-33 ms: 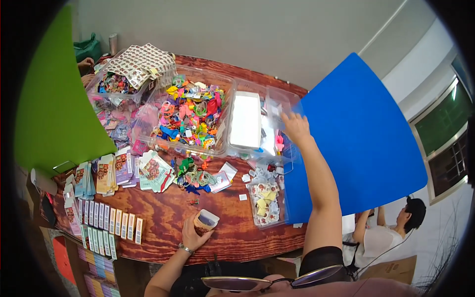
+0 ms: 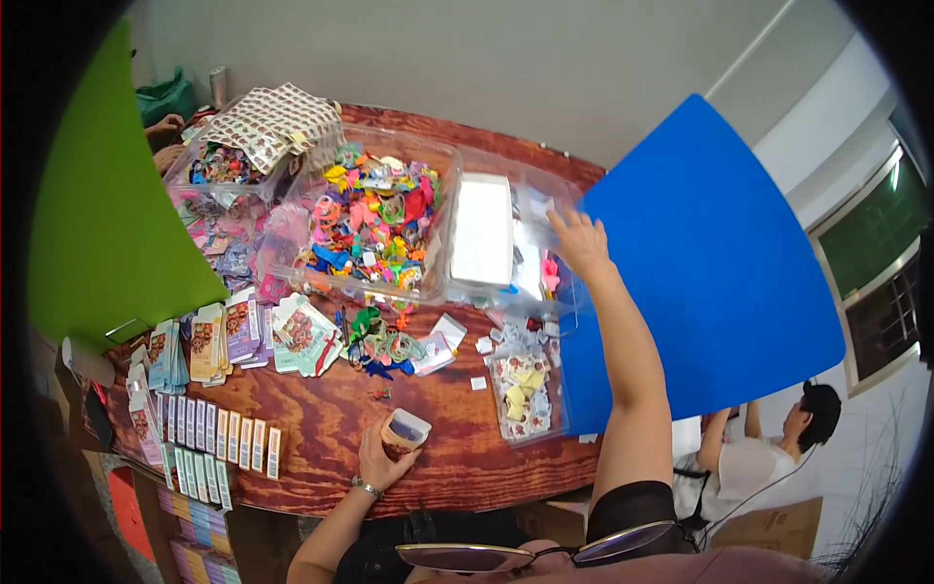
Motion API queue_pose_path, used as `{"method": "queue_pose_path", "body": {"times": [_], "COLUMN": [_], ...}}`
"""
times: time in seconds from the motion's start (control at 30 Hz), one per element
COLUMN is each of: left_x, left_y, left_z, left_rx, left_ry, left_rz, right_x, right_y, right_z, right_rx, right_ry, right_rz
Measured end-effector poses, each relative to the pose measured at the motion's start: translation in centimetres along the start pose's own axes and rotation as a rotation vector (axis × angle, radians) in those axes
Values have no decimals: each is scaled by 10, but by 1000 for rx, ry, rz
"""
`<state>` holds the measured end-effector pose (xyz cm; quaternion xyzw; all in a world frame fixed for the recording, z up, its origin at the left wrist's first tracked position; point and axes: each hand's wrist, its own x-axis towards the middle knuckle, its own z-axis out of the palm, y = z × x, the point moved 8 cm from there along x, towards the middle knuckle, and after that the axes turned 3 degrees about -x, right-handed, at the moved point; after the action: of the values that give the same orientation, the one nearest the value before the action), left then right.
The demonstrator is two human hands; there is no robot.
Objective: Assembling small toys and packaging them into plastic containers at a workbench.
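Observation:
On the wooden table's near side, my left hand point(image 2: 382, 459) is closed round a small open-topped cardboard box point(image 2: 407, 430), whose pale inside faces up. My right arm stretches to the far right. There my right hand point(image 2: 581, 245), fingers spread, is over the right end of a clear plastic bin point(image 2: 547, 209); no object shows in it. A white tray-like box point(image 2: 482, 229) sits inside this bin, and a pink piece point(image 2: 551, 274) lies near my right hand. Just beyond my left hand is a tiny red-and-green trinket point(image 2: 379, 394).
A clear bin of colourful small toys point(image 2: 375, 219) stands at the middle back, with sticker sheets point(image 2: 272, 122) to its left. Small boxes in rows point(image 2: 224, 438) and flat cartons point(image 2: 209, 341) lie left. Green point(image 2: 107, 195) and blue point(image 2: 700, 273) panels flank the table. Another person point(image 2: 769, 448) sits at right.
The whole view has shifted very slightly. My right hand has edged a little up and left over the bin; my left hand stays on the box.

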<state>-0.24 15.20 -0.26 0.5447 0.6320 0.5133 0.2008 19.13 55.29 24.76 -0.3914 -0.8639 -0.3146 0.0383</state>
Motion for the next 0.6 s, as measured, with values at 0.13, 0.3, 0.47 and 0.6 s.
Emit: {"method": "queue_pose_path", "body": {"times": [0.13,0.3,0.47,0.6], "left_x": [-2,6,1,0], "left_y": [-8,2,-1,3], "left_z": [-6,-1,2,3], "left_rx": [69,122,142,170], "left_ry": [4,-29,-34,-21], "left_rz": [-33,10,29,58], "right_x": [-27,-168,-259,-258], "right_y": [-32,-104,-148,-146], "right_z": [5,25,61,78], "right_rx": [281,557,608,564], "right_ry": [-95,-570,-753,-695], "right_rz": [66,-140,-118,11]}}
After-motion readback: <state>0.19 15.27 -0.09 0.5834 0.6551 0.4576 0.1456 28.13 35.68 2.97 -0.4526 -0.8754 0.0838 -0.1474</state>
